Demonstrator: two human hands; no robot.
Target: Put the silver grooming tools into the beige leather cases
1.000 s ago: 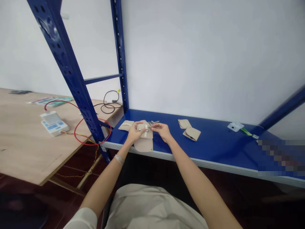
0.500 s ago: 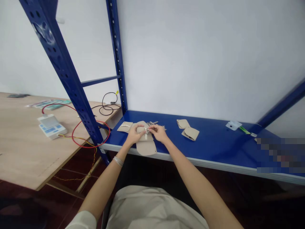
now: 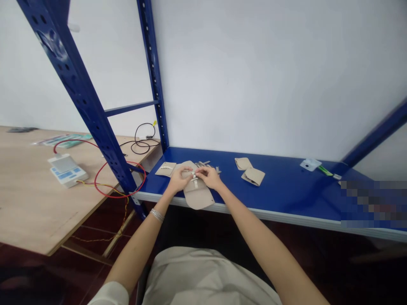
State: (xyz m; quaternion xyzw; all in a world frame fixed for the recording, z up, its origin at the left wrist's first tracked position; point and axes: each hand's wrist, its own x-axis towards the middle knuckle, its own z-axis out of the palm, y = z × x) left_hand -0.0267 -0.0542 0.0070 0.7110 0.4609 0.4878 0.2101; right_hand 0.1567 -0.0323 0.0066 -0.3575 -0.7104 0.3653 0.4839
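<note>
On the blue shelf, an unfolded beige leather-like pouch (image 3: 199, 199) lies beneath both hands, its rounded flap reaching over the front edge. My left hand (image 3: 179, 179) is closed at the pouch's left side, thumb and fingers curled toward the middle. From the other side, my right hand (image 3: 210, 177) pinches a small whitish piece (image 3: 194, 174) at the pouch's centre; its exact kind is too small to tell. A pale strap (image 3: 196, 184) lies just below the fingertips. Beside my left hand rests another beige pouch (image 3: 165, 168) with a light strip across it.
Thin metal pieces (image 3: 203, 164) lie behind my right hand. Two folded beige pouches (image 3: 253, 176) sit further right, near a clear packet (image 3: 310, 164) and a green item (image 3: 324, 170). A blue upright (image 3: 82, 99) separates a wooden table (image 3: 28, 190) with a white-blue device (image 3: 67, 170).
The pouch has turned slightly, its lower flap swinging right. My fingers have shifted a little around the small piece at its centre. The view has moved slightly.
</note>
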